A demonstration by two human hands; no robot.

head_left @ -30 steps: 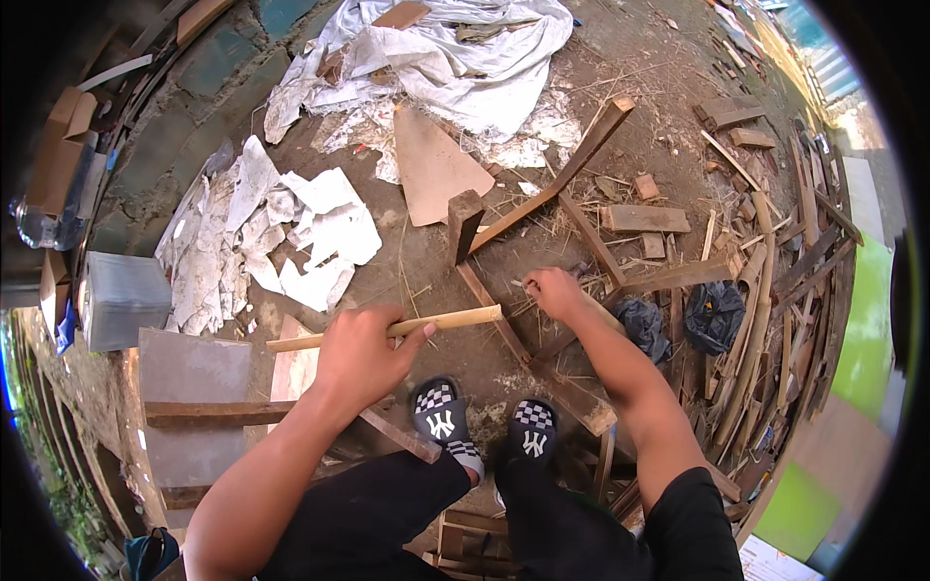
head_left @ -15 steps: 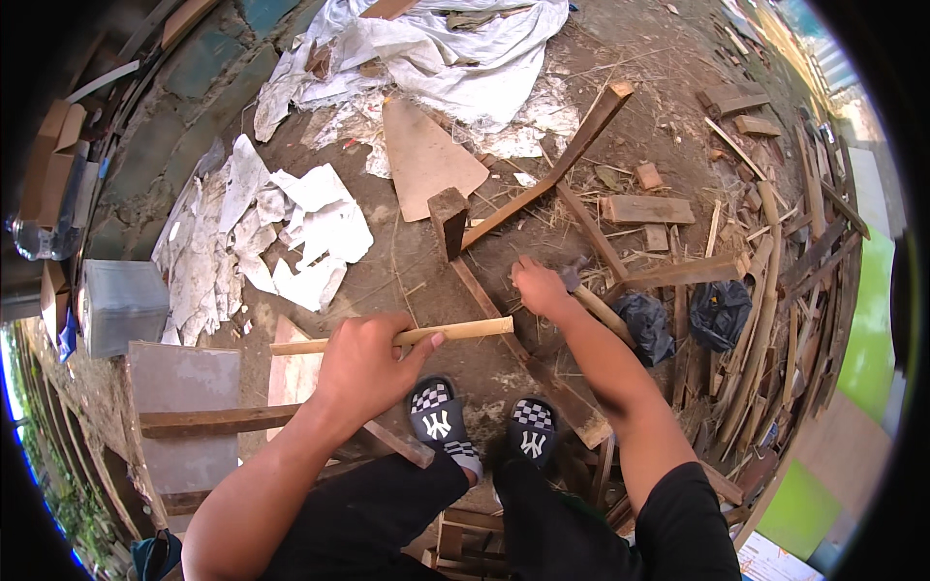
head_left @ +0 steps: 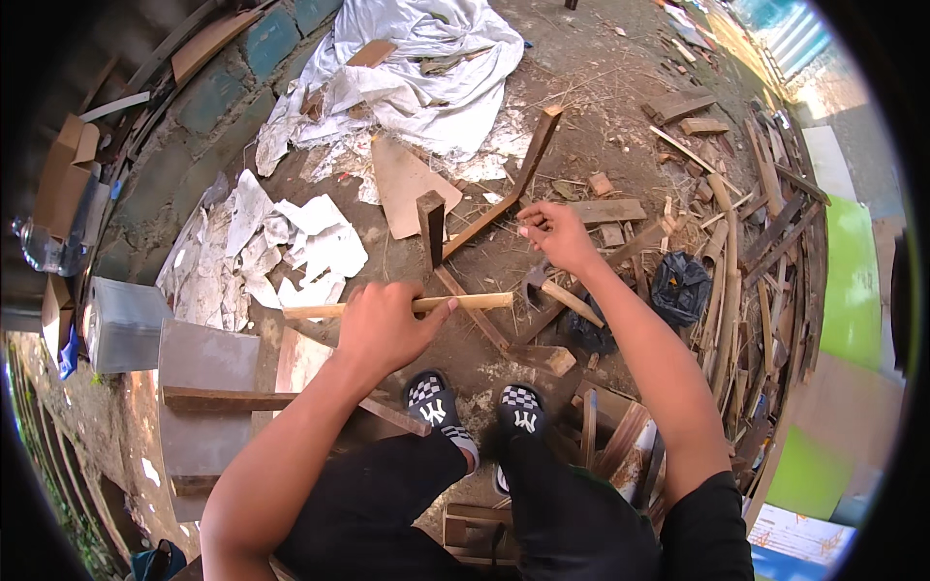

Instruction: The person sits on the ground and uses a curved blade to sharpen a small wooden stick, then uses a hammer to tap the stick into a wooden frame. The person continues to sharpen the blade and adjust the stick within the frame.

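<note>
I squat over dirt ground. My left hand (head_left: 383, 324) grips a long pale wooden stick (head_left: 475, 301) and holds it level just above the ground, across a dark slat (head_left: 472, 310). My right hand (head_left: 552, 230) is raised with fingers pinched together; I cannot tell whether anything small is between them. It hovers beside a long dark batten (head_left: 513, 184) that leans against a short upright post (head_left: 430, 223). A hammer (head_left: 557, 295) with a pale handle lies on the ground below my right wrist.
My feet in checkered slippers (head_left: 431, 407) are planted below the stick. A heap of scrap slats (head_left: 756, 242) and a black bag (head_left: 681, 286) lie right. Torn white sheets (head_left: 291, 242), a cardboard piece (head_left: 402, 184), a crumpled white cloth (head_left: 426, 68) and a grey metal box (head_left: 121, 324) lie left.
My right hand has lifted off the ground near the hammer and moved up toward the leaning batten, fingers pinched. My left hand has kept its hold on the stick.
</note>
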